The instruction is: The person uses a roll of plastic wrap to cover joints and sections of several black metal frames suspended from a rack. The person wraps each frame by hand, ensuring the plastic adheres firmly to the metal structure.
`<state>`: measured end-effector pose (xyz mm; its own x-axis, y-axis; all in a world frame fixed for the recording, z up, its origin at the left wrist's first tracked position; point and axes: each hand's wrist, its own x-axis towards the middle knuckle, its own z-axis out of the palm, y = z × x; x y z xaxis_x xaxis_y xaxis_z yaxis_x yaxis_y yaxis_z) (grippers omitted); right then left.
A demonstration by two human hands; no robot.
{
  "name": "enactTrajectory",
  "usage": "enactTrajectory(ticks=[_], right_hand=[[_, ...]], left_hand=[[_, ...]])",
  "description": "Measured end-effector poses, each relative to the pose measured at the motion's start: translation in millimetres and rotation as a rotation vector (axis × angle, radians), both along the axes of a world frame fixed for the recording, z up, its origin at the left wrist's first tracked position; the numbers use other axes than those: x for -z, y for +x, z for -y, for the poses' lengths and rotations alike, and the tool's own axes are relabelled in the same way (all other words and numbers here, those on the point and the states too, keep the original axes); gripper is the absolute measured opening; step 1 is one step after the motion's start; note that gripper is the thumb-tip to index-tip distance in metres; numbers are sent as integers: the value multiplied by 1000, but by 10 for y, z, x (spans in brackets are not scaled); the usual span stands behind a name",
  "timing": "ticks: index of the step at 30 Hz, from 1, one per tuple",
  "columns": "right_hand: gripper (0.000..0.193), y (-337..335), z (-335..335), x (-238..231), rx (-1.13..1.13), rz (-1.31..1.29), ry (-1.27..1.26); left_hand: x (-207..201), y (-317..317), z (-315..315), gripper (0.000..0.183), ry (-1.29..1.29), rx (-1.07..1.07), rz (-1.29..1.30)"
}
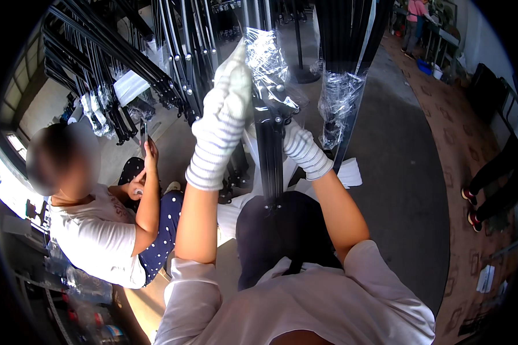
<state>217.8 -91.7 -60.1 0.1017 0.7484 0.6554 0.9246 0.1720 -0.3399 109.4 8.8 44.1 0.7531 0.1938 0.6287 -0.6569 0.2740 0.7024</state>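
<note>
Grey workshop floor (pixel 408 172) w/ more black rods (pixel 342 46) behind, & the part-wrapped rod bundle (pixel 269 155) runs down to the lap, gloved L hand (pixel 231 86) high, R hand (pixel 298 141) lower, one per side prob. for steadiness, tho can't tell if L fingers grip & R ones are hidden.

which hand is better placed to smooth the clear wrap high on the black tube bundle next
Probably the left hand: it is right beside the upper clear wrap. The right hand is lower, across the black tube bundle, with its fingers partly hidden.
</note>
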Motion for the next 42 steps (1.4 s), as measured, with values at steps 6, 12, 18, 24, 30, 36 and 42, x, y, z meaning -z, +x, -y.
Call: enactTrajectory(ticks=[6,12,18,24,30,36,42], right_hand=[[39,-222,-37,-276,-121,138,-208],[43,-330,-139,-138,-557,-391,6],[39,-497,-76,-193,-677,-554,113],[36,-623,211,-404,-810,-1046,251],[33,-747,369,-1004,-1099,-1347,274],[28,-774,345,-1124,-971,-1097,336],[26,-708,386,-1166,-924,-1135,255]], left_hand=[[365,-678,942,54,208,-1170,120],[547,-900,1073,52,256,-1107,-153],[445,-876,850,53,42,-773,-256],[514,-843,601,55,17,-879,-205],[303,-1181,630,52,49,-837,-136],[96,-1398,769,55,-78,-613,-349],[89,-1455,627,57,-289,-185,-361]])
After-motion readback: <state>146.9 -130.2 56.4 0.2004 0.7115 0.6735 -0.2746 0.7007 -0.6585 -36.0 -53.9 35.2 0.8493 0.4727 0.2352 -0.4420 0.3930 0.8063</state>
